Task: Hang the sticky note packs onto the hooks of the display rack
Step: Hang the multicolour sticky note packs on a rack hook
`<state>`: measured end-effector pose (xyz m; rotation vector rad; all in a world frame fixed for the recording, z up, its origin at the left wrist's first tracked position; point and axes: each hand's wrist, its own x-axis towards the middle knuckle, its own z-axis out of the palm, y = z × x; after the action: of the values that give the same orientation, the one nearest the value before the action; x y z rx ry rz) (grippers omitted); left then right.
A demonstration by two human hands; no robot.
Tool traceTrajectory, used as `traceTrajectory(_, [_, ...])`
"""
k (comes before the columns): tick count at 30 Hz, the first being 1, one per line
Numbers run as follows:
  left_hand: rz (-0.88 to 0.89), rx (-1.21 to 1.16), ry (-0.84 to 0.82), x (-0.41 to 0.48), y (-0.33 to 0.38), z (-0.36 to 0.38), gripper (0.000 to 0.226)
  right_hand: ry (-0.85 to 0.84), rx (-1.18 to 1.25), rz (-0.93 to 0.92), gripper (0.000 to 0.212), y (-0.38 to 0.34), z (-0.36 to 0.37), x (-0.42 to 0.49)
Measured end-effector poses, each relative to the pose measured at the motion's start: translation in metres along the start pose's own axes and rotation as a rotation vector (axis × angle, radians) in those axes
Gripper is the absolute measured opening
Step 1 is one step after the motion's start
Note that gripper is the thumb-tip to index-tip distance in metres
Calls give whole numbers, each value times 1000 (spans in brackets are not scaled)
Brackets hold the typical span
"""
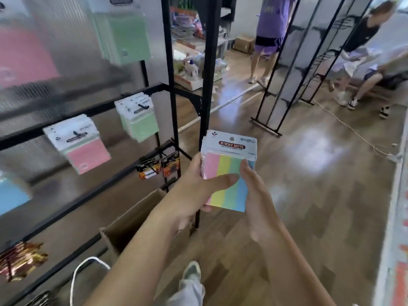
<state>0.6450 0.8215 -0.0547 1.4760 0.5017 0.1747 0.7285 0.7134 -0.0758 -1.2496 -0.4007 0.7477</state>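
Bright even indoor light, glare patches on the glossy floor (313,140), motion blur at left, wide-angle bending at edges

Two hands are seen, the left hand (194,186) and the right hand (258,195). One stack of striped sticky note packs (229,171) is held between them; the packs in it cannot be counted. Five bunches of hanging packs (84,146) are counted on the display rack (170,85), from eight to eleven o'clock. Two battery cards (159,167) are seen at nine o'clock. One cardboard box (132,224) is seen at seven o'clock. Two other people (269,29) are seen at one and two o'clock.
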Motion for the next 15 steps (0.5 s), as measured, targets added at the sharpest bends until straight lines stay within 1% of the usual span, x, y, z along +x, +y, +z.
traceTrajectory(4, [-7,9,-57,74,5,27,48,48,8,-40,50,-15,-48,51])
traceTrajectory(8, [14,-16,-127,158,20,51,40,125,9,-56,49,-36,-92,120])
traceTrajectory(12, [24,-53,-172,240,43,74,48,159,-15,-69,48,-62,-135,186])
traceTrajectory(15, [22,-61,-211,295,57,93,48,196,-24,-78,51,-83,-166,226])
